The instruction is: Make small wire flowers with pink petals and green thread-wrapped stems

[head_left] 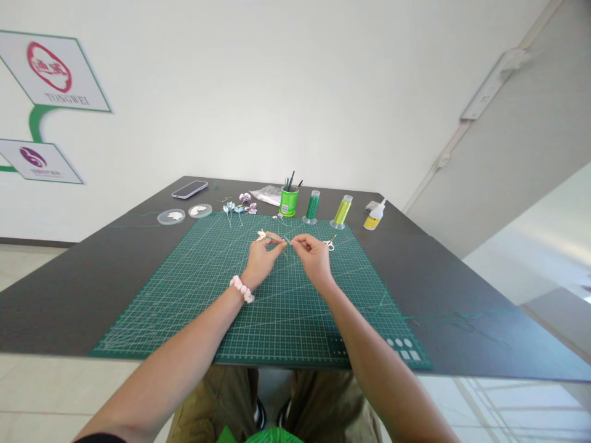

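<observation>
- The left hand (264, 258) is closed in a pinch on a slim green stem (273, 238), with a small cream-white flower (261, 235) sticking out on its left side, above the dark green gridded cutting mat (184, 295).
- The right hand (314, 253) has thumb and forefinger pressed together on a thin greenish strand (288, 241), its tip almost meeting the left fingertips; whether this is thread or more stem is too small to tell.
- If either pinch slackens, the strand could slip or loosen; too hard a pull could bend the stem.
- The flower lies close against the left fingers, so a curling grip might crush its petals.
- White-handled scissors (329, 245) lie just beyond the right hand; a careless sideways sweep could knock them.
- A spool of dark green thread (313, 206) and a spool of yellow-green thread (342, 212) stand upright near the mat's far edge, and a far reach could topple either.
- Loose green thread (383, 298) lies right of the right forearm and might catch on it.
</observation>
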`<control>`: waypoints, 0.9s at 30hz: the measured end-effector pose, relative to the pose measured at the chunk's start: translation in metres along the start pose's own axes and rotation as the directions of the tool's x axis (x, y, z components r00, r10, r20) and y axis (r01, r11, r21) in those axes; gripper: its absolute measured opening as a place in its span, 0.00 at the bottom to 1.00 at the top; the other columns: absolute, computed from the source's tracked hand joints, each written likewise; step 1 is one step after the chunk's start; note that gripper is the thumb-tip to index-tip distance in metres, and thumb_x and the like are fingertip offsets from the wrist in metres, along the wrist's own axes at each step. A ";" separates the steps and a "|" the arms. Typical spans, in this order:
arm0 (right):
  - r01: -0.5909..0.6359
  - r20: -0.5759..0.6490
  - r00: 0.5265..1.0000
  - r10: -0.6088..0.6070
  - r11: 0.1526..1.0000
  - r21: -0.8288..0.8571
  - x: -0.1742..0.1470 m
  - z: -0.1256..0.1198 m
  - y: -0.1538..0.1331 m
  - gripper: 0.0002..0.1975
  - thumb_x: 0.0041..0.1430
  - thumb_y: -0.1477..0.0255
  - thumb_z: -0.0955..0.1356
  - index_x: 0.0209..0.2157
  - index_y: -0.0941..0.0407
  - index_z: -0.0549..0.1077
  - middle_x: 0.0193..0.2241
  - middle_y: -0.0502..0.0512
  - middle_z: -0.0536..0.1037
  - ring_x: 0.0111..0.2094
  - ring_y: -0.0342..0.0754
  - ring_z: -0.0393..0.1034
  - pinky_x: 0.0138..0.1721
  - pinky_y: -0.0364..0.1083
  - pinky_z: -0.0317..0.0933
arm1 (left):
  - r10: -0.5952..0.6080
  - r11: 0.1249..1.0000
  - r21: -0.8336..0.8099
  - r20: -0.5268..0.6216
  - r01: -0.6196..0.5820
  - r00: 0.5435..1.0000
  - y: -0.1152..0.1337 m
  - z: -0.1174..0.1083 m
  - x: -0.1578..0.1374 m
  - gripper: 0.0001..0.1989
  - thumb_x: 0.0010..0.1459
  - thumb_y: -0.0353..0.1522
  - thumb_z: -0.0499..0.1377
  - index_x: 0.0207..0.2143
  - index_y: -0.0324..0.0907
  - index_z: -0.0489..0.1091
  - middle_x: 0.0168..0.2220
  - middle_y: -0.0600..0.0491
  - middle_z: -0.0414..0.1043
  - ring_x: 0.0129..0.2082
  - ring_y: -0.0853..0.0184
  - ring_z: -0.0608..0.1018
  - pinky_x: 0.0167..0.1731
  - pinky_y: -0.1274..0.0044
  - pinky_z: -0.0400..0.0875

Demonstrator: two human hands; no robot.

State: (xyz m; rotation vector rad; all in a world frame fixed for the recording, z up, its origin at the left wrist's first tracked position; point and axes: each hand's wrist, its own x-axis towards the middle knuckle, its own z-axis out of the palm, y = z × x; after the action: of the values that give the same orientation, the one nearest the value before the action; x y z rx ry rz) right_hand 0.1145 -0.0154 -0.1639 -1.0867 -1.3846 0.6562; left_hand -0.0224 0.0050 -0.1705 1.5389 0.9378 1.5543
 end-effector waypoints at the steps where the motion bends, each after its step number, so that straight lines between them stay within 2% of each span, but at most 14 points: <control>1: 0.008 -0.004 1.000 -0.008 1.000 -0.013 0.001 -0.002 0.000 0.07 0.49 0.67 0.67 0.23 0.55 0.72 0.14 0.43 0.58 0.19 0.41 0.50 0.24 0.44 0.45 | -0.005 1.000 -0.003 0.009 0.005 1.000 0.000 0.000 0.000 0.02 0.45 0.29 0.64 0.21 0.42 0.74 0.26 0.54 0.73 0.30 0.66 0.73 0.39 0.73 0.65; 9: 0.000 0.017 1.000 0.000 1.000 0.003 0.005 -0.005 0.000 0.08 0.49 0.65 0.67 0.23 0.55 0.71 0.15 0.44 0.60 0.19 0.42 0.52 0.23 0.43 0.48 | -0.084 0.989 -0.122 0.030 0.087 0.996 0.000 0.002 -0.002 0.04 0.44 0.32 0.65 0.22 0.41 0.73 0.27 0.54 0.72 0.30 0.67 0.72 0.37 0.73 0.65; 15: -0.048 0.075 0.996 0.044 0.997 0.059 0.005 -0.005 -0.005 0.10 0.47 0.63 0.68 0.23 0.55 0.70 0.16 0.45 0.62 0.19 0.41 0.52 0.21 0.43 0.49 | -0.159 0.959 -0.231 0.030 0.162 0.987 0.000 0.002 -0.001 0.07 0.44 0.35 0.64 0.23 0.41 0.73 0.28 0.53 0.74 0.33 0.66 0.74 0.42 0.71 0.66; 21: -0.040 0.118 0.993 0.031 0.997 0.073 0.004 -0.007 -0.009 0.09 0.47 0.63 0.68 0.22 0.55 0.70 0.15 0.45 0.61 0.19 0.41 0.51 0.22 0.43 0.48 | -0.187 0.952 -0.236 0.058 0.196 0.981 0.005 0.004 -0.003 0.07 0.42 0.34 0.66 0.23 0.40 0.74 0.26 0.54 0.75 0.31 0.67 0.74 0.40 0.72 0.67; 27: -0.034 0.157 0.987 0.021 0.996 0.079 0.003 -0.005 -0.009 0.09 0.45 0.64 0.70 0.20 0.55 0.71 0.13 0.43 0.58 0.18 0.40 0.49 0.21 0.43 0.45 | -0.194 0.953 -0.231 0.030 0.196 0.981 0.004 0.004 -0.003 0.08 0.41 0.35 0.68 0.23 0.40 0.73 0.24 0.55 0.74 0.28 0.68 0.74 0.36 0.74 0.67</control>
State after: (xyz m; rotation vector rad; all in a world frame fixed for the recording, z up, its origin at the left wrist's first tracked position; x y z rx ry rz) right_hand 0.1181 -0.0172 -0.1541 -1.0078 -1.4651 0.8258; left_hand -0.0182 0.0007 -0.1678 1.2476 0.8426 1.4599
